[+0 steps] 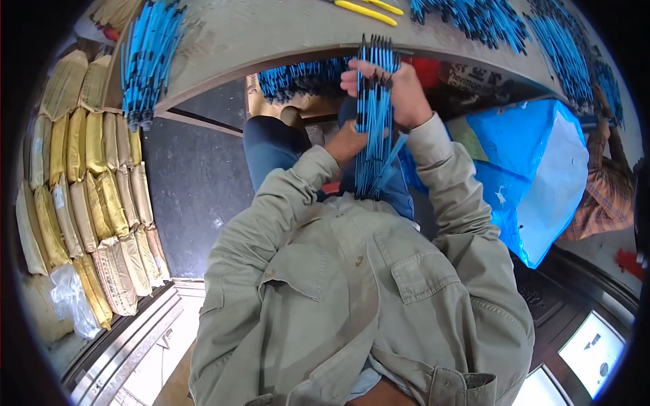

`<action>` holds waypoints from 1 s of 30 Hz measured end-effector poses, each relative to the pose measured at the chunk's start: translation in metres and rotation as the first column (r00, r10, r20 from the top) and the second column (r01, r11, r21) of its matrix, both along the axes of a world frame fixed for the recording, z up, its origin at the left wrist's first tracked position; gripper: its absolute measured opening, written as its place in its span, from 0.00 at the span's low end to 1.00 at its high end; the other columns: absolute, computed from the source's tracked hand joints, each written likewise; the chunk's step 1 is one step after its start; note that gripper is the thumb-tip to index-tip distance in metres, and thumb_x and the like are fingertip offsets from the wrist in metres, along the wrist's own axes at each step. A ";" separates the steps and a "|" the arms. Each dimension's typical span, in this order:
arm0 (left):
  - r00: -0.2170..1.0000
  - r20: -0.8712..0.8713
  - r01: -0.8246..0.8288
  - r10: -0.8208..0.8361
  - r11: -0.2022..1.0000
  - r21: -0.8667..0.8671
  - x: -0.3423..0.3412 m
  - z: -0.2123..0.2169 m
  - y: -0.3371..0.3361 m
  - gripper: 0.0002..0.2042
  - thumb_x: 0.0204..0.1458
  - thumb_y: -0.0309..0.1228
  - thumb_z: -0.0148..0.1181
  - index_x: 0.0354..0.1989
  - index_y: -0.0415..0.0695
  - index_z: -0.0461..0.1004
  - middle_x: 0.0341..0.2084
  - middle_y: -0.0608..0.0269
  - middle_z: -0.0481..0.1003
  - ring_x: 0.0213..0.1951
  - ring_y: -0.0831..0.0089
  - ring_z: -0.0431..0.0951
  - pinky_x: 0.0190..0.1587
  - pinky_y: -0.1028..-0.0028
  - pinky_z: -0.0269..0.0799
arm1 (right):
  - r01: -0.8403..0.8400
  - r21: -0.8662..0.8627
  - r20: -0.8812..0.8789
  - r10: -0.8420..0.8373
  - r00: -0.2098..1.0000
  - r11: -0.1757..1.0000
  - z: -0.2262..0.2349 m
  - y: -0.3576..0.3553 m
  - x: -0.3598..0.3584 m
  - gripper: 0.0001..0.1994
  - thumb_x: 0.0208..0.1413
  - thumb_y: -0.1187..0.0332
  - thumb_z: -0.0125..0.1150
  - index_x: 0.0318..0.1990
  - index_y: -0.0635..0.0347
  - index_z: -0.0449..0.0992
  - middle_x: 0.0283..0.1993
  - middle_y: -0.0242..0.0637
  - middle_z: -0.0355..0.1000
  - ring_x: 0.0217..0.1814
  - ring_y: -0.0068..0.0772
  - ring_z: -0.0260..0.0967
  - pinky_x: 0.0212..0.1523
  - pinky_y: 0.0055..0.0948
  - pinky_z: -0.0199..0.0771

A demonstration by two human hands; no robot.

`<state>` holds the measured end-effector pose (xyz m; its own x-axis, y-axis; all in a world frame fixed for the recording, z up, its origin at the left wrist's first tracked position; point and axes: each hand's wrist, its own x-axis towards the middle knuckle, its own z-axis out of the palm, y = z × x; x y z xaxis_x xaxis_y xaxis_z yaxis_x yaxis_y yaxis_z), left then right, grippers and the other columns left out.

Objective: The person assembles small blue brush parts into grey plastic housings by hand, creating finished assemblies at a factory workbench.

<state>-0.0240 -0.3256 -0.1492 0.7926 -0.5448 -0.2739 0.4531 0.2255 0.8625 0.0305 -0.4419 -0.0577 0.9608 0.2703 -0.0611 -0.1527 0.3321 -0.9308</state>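
Observation:
A bundle of thin blue rods with black ends (pixel 371 125) stands upright over my lap, at the near edge of the table. My right hand (pixel 409 95) is closed round its upper part; the fingertips come out on the left side. Lower down, my left hand (pixel 347 143) grips the same bundle, its fingers partly hidden by the rods. A few rods near the lower end fan out to the right. The bundle's black upper tips reach just over the table edge.
Yellow-handled pliers (pixel 365 10) lie on the grey table (pixel 250 30). More rod bundles lie at its left end (pixel 150 64) and right side (pixel 474 24). Beneath are further rods (pixel 305 76). Stacked brown packets (pixel 88 155) stand left, a blue plastic sack (pixel 514 162) right. Another person's plaid sleeve (pixel 599 183) shows far right.

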 end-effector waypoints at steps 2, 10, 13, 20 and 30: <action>0.995 -0.101 0.010 -0.018 0.997 -0.077 -0.012 -0.011 -0.008 0.16 0.49 0.36 0.56 0.41 0.37 0.70 0.31 0.58 0.75 0.32 0.72 0.75 0.38 0.72 0.73 | 0.032 -0.015 -0.172 -0.034 0.985 0.999 -0.017 -0.009 -0.009 0.15 0.51 0.69 0.54 0.40 0.76 0.71 0.34 0.50 0.73 0.32 0.36 0.73 0.35 0.26 0.75; 0.919 0.394 -0.004 -0.028 0.997 0.080 -0.029 -0.024 -0.007 0.10 0.47 0.27 0.56 0.38 0.40 0.72 0.33 0.59 0.75 0.34 0.73 0.75 0.37 0.72 0.72 | -0.003 -0.034 -0.031 0.002 1.000 0.999 0.002 -0.019 -0.039 0.16 0.49 0.68 0.57 0.40 0.74 0.69 0.33 0.48 0.72 0.35 0.36 0.73 0.37 0.30 0.75; 0.987 0.163 0.003 -0.007 1.000 0.023 -0.017 -0.002 -0.013 0.08 0.46 0.26 0.55 0.36 0.40 0.73 0.32 0.62 0.75 0.35 0.73 0.75 0.40 0.71 0.71 | 0.018 0.080 -0.151 -0.006 0.988 0.997 0.017 -0.023 -0.038 0.16 0.48 0.69 0.58 0.40 0.74 0.69 0.33 0.47 0.72 0.35 0.37 0.73 0.37 0.31 0.75; 0.982 0.189 0.017 -0.013 1.000 -0.017 -0.021 -0.010 -0.009 0.11 0.49 0.28 0.54 0.40 0.40 0.70 0.31 0.67 0.74 0.33 0.79 0.73 0.38 0.75 0.70 | -0.033 0.111 -0.180 0.053 0.982 0.993 0.006 -0.023 -0.035 0.12 0.49 0.72 0.56 0.39 0.72 0.70 0.33 0.45 0.73 0.36 0.33 0.73 0.38 0.28 0.74; 0.984 0.164 -0.054 0.066 0.996 -0.076 -0.045 -0.049 -0.004 0.13 0.55 0.36 0.47 0.45 0.44 0.68 0.31 0.75 0.70 0.33 0.85 0.67 0.36 0.78 0.65 | 0.005 0.098 -0.343 0.029 0.939 0.995 -0.012 -0.013 -0.026 0.14 0.49 0.70 0.56 0.40 0.74 0.70 0.33 0.48 0.72 0.36 0.38 0.73 0.37 0.33 0.75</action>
<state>-0.0686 -0.3301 -0.1987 0.8555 -0.5084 -0.0981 0.2885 0.3108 0.9056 0.0046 -0.4551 -0.0702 0.8824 0.3025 -0.3603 -0.4621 0.4134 -0.7846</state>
